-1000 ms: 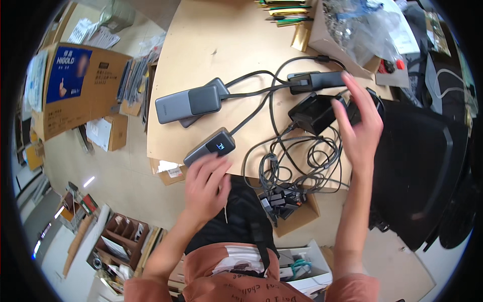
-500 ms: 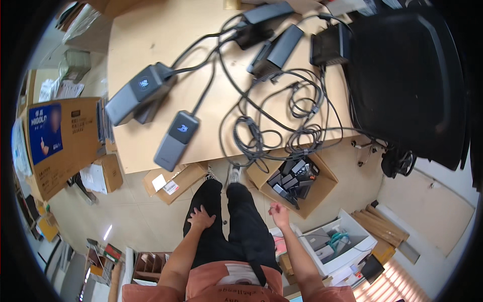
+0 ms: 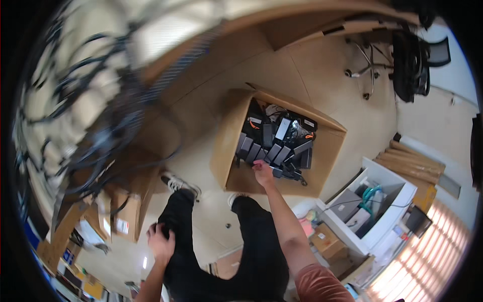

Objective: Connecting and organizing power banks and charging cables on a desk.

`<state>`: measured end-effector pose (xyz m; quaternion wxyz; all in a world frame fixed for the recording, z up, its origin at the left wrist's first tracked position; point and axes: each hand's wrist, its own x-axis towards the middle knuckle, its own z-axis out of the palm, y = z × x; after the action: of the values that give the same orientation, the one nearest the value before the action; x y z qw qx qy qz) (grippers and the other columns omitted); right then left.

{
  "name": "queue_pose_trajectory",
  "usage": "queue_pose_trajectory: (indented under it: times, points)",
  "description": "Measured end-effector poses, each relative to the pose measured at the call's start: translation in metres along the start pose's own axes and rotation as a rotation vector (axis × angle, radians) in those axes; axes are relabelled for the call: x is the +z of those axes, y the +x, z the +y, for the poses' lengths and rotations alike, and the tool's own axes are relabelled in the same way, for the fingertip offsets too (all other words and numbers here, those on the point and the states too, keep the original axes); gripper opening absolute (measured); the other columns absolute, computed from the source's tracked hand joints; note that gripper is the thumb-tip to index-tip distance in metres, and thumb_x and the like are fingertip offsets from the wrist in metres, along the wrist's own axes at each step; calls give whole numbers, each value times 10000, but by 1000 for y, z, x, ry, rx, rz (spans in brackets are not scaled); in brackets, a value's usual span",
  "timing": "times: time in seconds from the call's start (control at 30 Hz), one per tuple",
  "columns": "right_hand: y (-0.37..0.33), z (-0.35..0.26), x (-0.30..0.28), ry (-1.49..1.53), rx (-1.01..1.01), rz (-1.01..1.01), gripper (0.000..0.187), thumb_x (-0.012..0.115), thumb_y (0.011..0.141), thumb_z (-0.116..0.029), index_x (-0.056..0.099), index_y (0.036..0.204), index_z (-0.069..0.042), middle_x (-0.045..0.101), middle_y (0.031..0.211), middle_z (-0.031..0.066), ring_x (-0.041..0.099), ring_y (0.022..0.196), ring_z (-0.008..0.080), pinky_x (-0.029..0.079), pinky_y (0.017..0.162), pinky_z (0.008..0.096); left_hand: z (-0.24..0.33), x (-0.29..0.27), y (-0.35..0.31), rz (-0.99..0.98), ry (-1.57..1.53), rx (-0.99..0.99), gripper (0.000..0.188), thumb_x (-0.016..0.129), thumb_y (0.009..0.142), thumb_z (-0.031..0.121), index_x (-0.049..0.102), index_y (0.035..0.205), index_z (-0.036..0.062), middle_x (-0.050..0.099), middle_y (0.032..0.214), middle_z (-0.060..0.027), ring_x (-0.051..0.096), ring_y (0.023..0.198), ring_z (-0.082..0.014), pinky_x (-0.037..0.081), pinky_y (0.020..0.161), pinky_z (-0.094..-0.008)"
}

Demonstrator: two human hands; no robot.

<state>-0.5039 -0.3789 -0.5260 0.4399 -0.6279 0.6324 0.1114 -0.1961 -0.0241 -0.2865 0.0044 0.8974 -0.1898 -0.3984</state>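
A cardboard box [image 3: 322,166] stands on the floor before me, full of dark rectangular blocks like chargers or power banks [image 3: 274,152], with cables among them. My right hand [image 3: 262,172] reaches over the box's near side, its fingertips close to the nearest blocks. Its fingers look extended and loosely apart; whether they touch a block I cannot tell. My left hand [image 3: 161,242] rests on my left thigh near the knee, fingers spread and holding nothing. At the upper left, dark cables [image 3: 108,100] on the table are smeared by motion.
The table edge [image 3: 236,22] curves across the top. A white drawer bin [image 3: 367,204] with grey boxes and a teal cord stands at right. Flat cardboard [image 3: 128,214] leans at left. A wheeled chair [image 3: 370,68] is at the upper right.
The view has swung down and to the right, bringing the box to the middle. My right hand has moved forward from beside my leg into the box. The left hand stays on my leg.
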Motion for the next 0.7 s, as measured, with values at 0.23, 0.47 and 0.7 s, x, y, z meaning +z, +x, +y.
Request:
queue_pose_trajectory:
  times: [0.23, 0.47, 0.7]
  points:
    - [105, -25, 86, -339, -316, 5, 829, 788, 783, -168, 392, 1506, -80, 393, 1555, 180, 592, 1230, 417, 524, 1016, 488, 2, -1, -10, 128, 188, 71, 368, 690, 781, 160, 637, 1135, 76, 569, 1335, -180, 499, 1252, -430, 412, 1083, -521]
    - [138, -59, 110, -388, -130, -111, 911, 843, 702, -118, 405, 1499, -57, 415, 1481, 180, 602, 1215, 389, 548, 986, 455, 14, 4, -12, 107, 199, 64, 377, 670, 781, 158, 630, 1147, 78, 567, 1316, -192, 505, 1221, -444, 415, 1066, -522]
    - [152, -50, 107, -591, -255, -210, 903, 921, 616, -218, 486, 1389, -50, 508, 1377, 200, 584, 1246, 388, 533, 1002, 471, -2, 8, -14, 126, 142, 10, 344, 684, 769, 166, 652, 1103, 92, 583, 1288, -169, 513, 1213, -418, 427, 1055, -507]
